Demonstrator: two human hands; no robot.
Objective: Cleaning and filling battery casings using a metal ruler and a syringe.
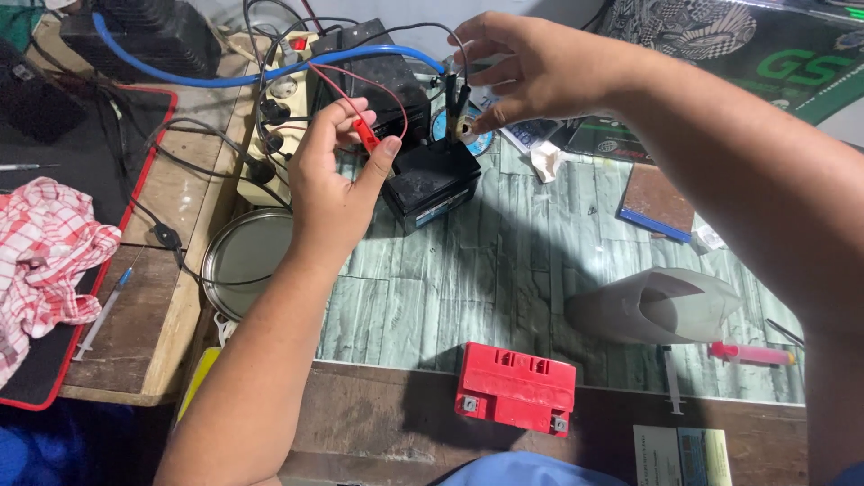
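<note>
My left hand pinches a red test probe on a thin red wire, held just left of a small black battery. My right hand grips a black probe and holds it upright over the battery's top rear. Both leads run back toward a black box behind the battery. The battery stands on a green wood-pattern mat.
A red battery lies at the near edge. A round metal lid, a white power strip with plugs, a blue hose, a checked cloth, syringes and a grey plastic piece surround the spot.
</note>
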